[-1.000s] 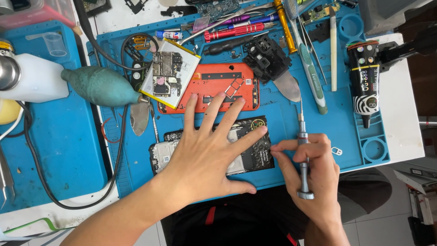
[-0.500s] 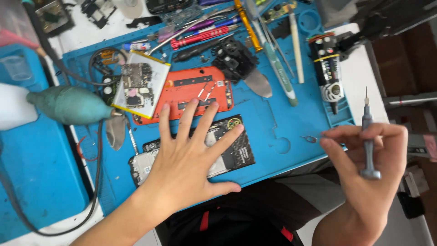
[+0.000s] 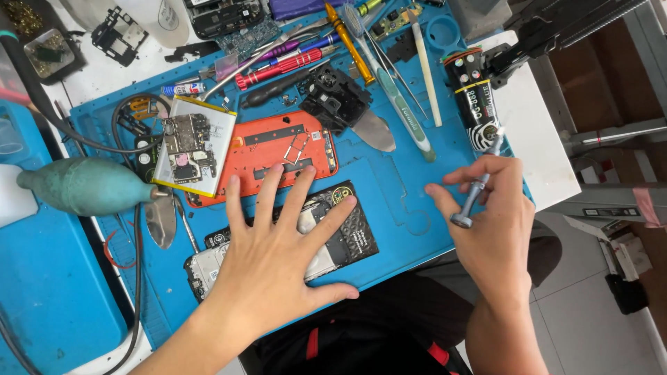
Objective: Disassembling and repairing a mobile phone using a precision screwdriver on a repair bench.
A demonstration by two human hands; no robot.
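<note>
My left hand (image 3: 274, 257) lies flat with fingers spread on an opened phone (image 3: 347, 239) that rests on the blue work mat (image 3: 396, 187). My fingertips reach the orange phone back cover (image 3: 278, 149) just behind it. My right hand (image 3: 490, 215) is raised over the mat's right edge and grips a small silver screwdriver (image 3: 476, 191), tilted with its tip pointing up and away. A circuit board on a white battery (image 3: 191, 146) lies left of the orange cover.
A teal rubber air blower (image 3: 83, 186) lies at the left. Screwdrivers, tweezers, a white spudger and a black part (image 3: 333, 97) crowd the back of the mat. A black glue tube (image 3: 476, 104) lies at the right edge. Cables run down the left.
My right hand has lifted the screwdriver off the mat, carried it right, then tilted it. My left hand has stayed flat on the phone. The camera view has shifted.
</note>
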